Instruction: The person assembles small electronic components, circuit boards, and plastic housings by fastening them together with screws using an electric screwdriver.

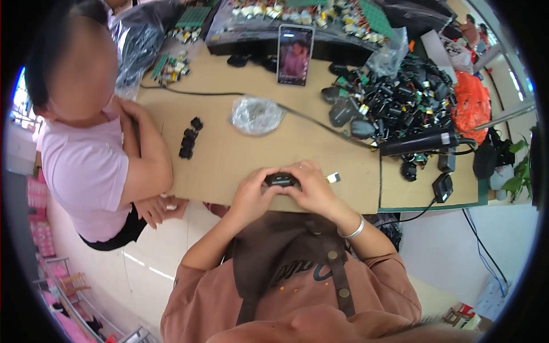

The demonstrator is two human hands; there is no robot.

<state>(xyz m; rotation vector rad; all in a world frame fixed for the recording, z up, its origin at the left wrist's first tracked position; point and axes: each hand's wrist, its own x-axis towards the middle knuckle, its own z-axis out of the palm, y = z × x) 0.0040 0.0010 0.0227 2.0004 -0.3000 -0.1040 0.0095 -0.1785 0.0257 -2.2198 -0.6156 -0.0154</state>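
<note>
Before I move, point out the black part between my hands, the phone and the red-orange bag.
Black part (281, 180): head view, middle of its visible face.
Phone (295, 56): head view, on its lit screen.
Red-orange bag (472, 103): head view, on its crumpled side.

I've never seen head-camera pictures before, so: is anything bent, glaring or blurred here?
In the head view, the near edge of the table curves and corners go black; same view, the far-left window is washed out, the clear plastic glints; there too, the left hand and right hand look fairly sharp, the black piece they hold too small for detail.
</note>
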